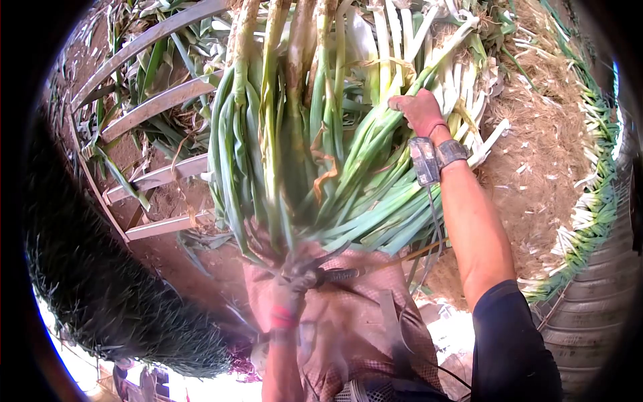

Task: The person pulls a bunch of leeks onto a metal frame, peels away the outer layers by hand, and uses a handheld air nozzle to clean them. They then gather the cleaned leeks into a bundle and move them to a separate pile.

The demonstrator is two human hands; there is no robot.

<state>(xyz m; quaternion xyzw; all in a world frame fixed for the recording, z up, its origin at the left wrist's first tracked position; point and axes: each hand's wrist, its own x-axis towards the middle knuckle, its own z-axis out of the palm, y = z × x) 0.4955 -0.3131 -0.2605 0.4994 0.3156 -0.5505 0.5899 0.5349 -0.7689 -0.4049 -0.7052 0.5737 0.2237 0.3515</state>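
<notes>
My right hand [420,112] is closed around a long green onion [439,63] whose pale end points up and right and whose green leaves run down left. A grey device [424,161] is strapped at that wrist, with a cable hanging from it. My left hand [295,276], dark and smeared by motion, is low in front of my lap, with a red band at its wrist. From it juts a dark-handled tool [340,275] with a thin curved part. Just above lie the leaf tips of a big bunch of green onions [295,134], soil-stained at their upper stems.
A slatted frame [157,177] curves along the left over soil and loose leaves. Stacked green leaves [114,295] form a dark bank at lower left. Trimmed roots and scraps [536,154] cover the ground at right, beside a row of onions [596,181]. Checked cloth [355,308] covers my lap.
</notes>
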